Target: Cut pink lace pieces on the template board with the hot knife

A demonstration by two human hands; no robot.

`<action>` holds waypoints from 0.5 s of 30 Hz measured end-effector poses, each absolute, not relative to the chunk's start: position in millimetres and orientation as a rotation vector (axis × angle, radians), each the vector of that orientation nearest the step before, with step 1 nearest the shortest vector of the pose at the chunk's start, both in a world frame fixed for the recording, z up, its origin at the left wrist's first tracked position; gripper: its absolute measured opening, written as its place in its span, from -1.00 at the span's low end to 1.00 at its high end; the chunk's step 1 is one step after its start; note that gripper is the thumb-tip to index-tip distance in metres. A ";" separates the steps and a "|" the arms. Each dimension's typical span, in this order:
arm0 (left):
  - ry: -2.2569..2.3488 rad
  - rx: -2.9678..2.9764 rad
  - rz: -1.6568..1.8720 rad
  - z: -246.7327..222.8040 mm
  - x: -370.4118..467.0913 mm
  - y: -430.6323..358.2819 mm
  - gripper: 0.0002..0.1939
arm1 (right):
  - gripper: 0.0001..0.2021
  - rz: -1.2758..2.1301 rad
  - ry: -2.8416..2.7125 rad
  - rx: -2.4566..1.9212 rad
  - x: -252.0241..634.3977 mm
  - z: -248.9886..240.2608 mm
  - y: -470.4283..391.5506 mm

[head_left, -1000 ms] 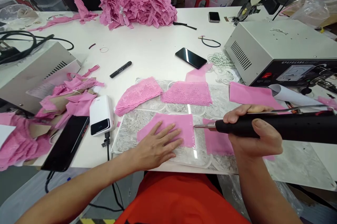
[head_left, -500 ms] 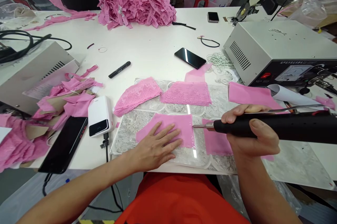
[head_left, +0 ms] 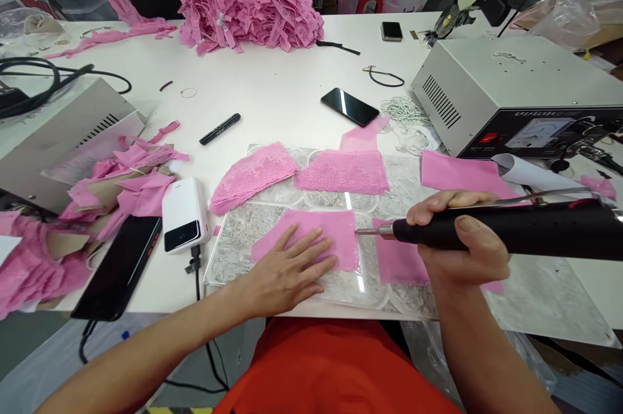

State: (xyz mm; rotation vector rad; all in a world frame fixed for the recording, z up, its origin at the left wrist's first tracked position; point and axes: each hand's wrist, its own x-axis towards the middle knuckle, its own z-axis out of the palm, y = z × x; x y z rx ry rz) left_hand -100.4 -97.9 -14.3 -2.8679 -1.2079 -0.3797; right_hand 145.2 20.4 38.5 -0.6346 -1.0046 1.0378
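My left hand (head_left: 287, 274) lies flat with spread fingers on a smooth pink fabric piece (head_left: 343, 222), which rests on a marbled board (head_left: 233, 232). My right hand (head_left: 460, 239) is wrapped round a black handheld tool (head_left: 545, 229). Its thin metal tip reaches the right edge of that fabric piece. Just behind are two pink lace pieces, one slanted (head_left: 256, 177) and one straighter (head_left: 343, 172). Another pink piece (head_left: 399, 261) lies under the tool, partly hidden by my right hand.
Grey metal boxes stand at the right (head_left: 530, 76) and left (head_left: 63, 135). Two phones (head_left: 350, 106) (head_left: 119, 268), a white power bank (head_left: 185, 213) and a black marker (head_left: 220, 128) lie around the board. A large pink fabric heap (head_left: 248, 2) sits at the back.
My right hand and the black tool have shifted very slightly left and up. My left hand stays in the same place on the fabric.
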 end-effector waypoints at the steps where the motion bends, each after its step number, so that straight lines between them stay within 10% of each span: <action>1: -1.200 -2.868 -0.386 -13.9 -100.4 -98.5 -0.54 | -0.88 1.048 -0.998 -0.633 147.2 39.0 19.3; 15: -1.225 -2.912 -0.400 -11.1 -100.6 -104.2 -0.54 | -0.77 1.168 -1.036 -0.662 158.4 40.7 0.6</action>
